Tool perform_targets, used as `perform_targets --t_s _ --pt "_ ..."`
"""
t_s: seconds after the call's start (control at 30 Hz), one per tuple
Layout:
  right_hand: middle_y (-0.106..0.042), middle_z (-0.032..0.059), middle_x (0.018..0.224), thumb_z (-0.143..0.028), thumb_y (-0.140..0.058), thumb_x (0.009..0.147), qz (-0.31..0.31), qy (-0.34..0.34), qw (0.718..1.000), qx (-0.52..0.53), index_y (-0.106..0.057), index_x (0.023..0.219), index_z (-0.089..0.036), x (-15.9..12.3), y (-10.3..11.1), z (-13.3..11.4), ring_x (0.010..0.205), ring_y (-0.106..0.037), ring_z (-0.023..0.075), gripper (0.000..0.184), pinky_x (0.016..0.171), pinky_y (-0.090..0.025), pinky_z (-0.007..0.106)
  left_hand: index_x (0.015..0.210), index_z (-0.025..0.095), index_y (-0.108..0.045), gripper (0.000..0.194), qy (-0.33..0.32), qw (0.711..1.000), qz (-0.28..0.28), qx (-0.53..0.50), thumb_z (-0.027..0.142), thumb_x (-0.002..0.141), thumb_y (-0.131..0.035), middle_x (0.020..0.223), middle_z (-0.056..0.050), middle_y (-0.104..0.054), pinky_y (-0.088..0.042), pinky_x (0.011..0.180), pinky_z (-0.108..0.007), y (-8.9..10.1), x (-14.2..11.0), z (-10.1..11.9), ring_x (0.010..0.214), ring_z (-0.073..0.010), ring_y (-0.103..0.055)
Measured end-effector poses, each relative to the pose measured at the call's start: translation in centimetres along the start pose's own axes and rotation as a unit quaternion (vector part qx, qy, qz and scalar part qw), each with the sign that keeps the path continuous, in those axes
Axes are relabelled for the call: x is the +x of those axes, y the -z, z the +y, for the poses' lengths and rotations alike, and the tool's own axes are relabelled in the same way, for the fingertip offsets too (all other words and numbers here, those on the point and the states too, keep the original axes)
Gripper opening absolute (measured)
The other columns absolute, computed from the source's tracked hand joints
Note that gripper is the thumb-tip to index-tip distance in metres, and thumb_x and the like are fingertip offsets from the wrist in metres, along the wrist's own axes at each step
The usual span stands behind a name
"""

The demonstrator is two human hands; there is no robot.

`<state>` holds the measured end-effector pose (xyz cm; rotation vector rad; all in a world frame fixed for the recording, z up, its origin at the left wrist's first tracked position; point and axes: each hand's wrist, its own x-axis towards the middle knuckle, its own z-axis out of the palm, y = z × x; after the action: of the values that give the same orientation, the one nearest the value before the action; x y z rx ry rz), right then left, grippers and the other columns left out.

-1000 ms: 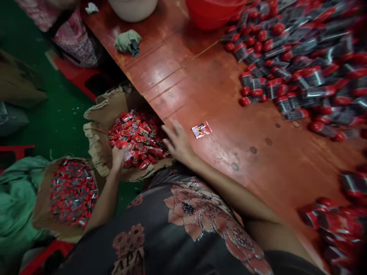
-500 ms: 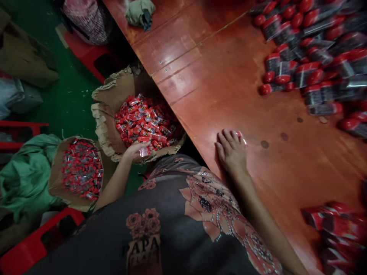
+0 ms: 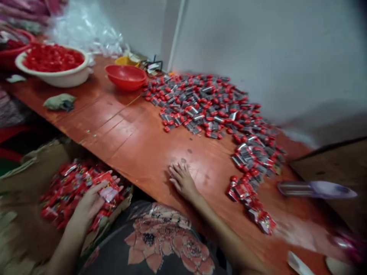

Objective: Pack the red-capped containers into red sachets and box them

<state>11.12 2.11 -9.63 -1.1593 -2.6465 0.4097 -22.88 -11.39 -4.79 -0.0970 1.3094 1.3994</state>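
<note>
My left hand (image 3: 91, 202) is over the torn-edged cardboard box (image 3: 21, 214) with a small red-and-clear packet (image 3: 109, 193) held between thumb and fingers. Beneath it lie many similar red packets (image 3: 67, 191), heaped in the box. My right hand (image 3: 185, 183) rests palm down on the reddish table (image 3: 143, 152), its fingers stretched out and apart. Past it spreads a big pile of clear, dark-looking containers with red caps (image 3: 206, 103). Several red packets (image 3: 262, 217) lie in a line to the right of that hand.
A white basin (image 3: 69, 78) of red pieces and a red bowl (image 3: 126, 78) stand at the far left. Nearer lies a crumpled cloth (image 3: 59, 102). At right, a purple-handled tool (image 3: 329, 190) is beside a cardboard box (image 3: 332, 164). A pale wall (image 3: 258, 46) closes off the back.
The view has swung up and to the right, bringing in the wall, basins and whole pile. My left hand still holds a packet over the box; my right hand stays on the table.
</note>
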Motion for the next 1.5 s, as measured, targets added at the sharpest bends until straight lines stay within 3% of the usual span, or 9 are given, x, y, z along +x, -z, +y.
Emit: perform_targets --t_s 0.27,0.53,0.63,0.77,0.87,0.97,1.17,1.37,1.5 --pt "-0.029 0.0176 0.158 -0.065 -0.055 0.083 -0.009 -0.094 0.995 0.014 -0.045 0.144 -0.026 1.8 -0.7 -0.2 0.147 -0.017 0.0449 0.073 0.112 -0.021 0.069 0.12 0.027 -0.064 0.05 0.085 0.988 -0.126 -0.042 0.0 0.08 -0.052 0.104 -0.004 -0.076 -0.063 0.071 -0.031 -13.9 2.1 -1.5 0.087 -0.0189 -0.074" --pt "-0.015 0.0153 0.163 -0.04 -0.049 0.091 -0.037 -0.038 0.998 0.045 -0.019 0.155 -0.017 10.4 -2.7 -2.4 0.149 -0.012 0.0385 0.074 0.117 -0.019 0.058 0.124 0.034 -0.061 0.05 0.173 0.955 -0.236 -0.053 0.009 0.082 -0.054 0.101 -0.003 -0.076 -0.059 0.058 -0.023 -20.2 4.0 -4.3 0.085 -0.0193 -0.074" --pt "-0.009 0.016 0.164 -0.047 -0.056 0.087 0.006 -0.026 0.998 0.048 -0.025 0.153 -0.021 14.0 0.3 2.0 0.149 -0.012 0.0379 0.077 0.116 -0.022 0.055 0.116 0.028 -0.066 0.041 0.167 0.965 -0.189 -0.077 0.007 0.085 -0.049 0.096 -0.004 -0.077 -0.06 0.064 -0.026 -19.9 4.3 -4.0 0.08 -0.0183 -0.074" --pt "-0.014 0.0136 0.164 -0.055 -0.044 0.092 0.125 -0.187 0.974 -0.004 -0.034 0.15 -0.024 17.8 6.8 12.5 0.149 -0.012 0.037 0.066 0.115 -0.018 0.06 0.112 0.026 -0.067 0.036 0.169 0.964 -0.172 -0.114 0.007 0.089 -0.047 0.085 -0.002 -0.076 -0.061 0.075 -0.033 -18.7 4.6 -3.9 0.084 -0.0181 -0.073" --pt "-0.018 0.012 0.163 -0.067 -0.047 0.086 0.086 -0.307 0.947 -0.037 -0.031 0.151 -0.029 18.4 9.5 19.2 0.145 -0.016 0.0443 0.077 0.109 -0.017 0.069 0.111 0.024 -0.066 0.034 0.182 0.96 -0.177 -0.114 0.005 0.091 -0.046 0.087 -0.001 -0.076 -0.059 0.083 -0.036 -18.3 4.8 -4.9 0.084 -0.016 -0.073" --pt "-0.023 0.0092 0.161 -0.066 -0.049 0.085 0.051 -0.284 0.954 -0.082 -0.042 0.146 -0.032 16.6 9.1 21.5 0.141 -0.026 0.0423 0.07 0.11 -0.019 0.065 0.103 0.02 -0.067 0.028 0.177 0.968 -0.162 -0.079 0.002 0.089 -0.049 0.086 -0.002 -0.076 -0.059 0.084 -0.038 -18.8 5.0 -6.5 0.077 -0.0147 -0.073" --pt "-0.043 0.0102 0.15 -0.049 -0.046 0.093 0.1 -0.229 0.962 -0.107 -0.064 0.127 -0.029 8.9 5.4 17.1 0.134 -0.035 0.0337 0.044 0.106 -0.029 0.054 0.089 0.013 -0.067 0.013 0.165 0.974 -0.156 0.003 0.003 0.083 -0.06 0.088 -0.008 -0.075 -0.06 0.082 -0.04 -20.4 5.0 -8.3 0.077 -0.0187 -0.072" --pt "-0.045 0.011 0.148 -0.043 -0.046 0.095 0.108 -0.222 0.968 -0.048 -0.065 0.125 -0.03 2.3 4.3 12.0 0.136 -0.034 0.0373 0.038 0.109 -0.023 0.063 0.084 0.012 -0.067 0.013 0.18 0.968 -0.172 0.009 0.003 0.078 -0.06 0.083 -0.008 -0.074 -0.058 0.086 -0.046 -22.2 4.4 -9.1 0.082 -0.0206 -0.071" --pt "-0.051 0.0108 0.142 -0.038 -0.053 0.093 0.204 -0.233 0.948 0.073 -0.068 0.119 -0.029 -0.1 3.9 7.9 0.137 -0.036 0.0351 0.031 0.11 -0.025 0.063 0.079 0.011 -0.068 0.01 0.14 0.969 -0.197 0.047 0.006 0.072 -0.072 0.078 -0.006 -0.073 -0.059 0.08 -0.038 -23.3 3.8 -10.6 0.074 -0.0175 -0.07"
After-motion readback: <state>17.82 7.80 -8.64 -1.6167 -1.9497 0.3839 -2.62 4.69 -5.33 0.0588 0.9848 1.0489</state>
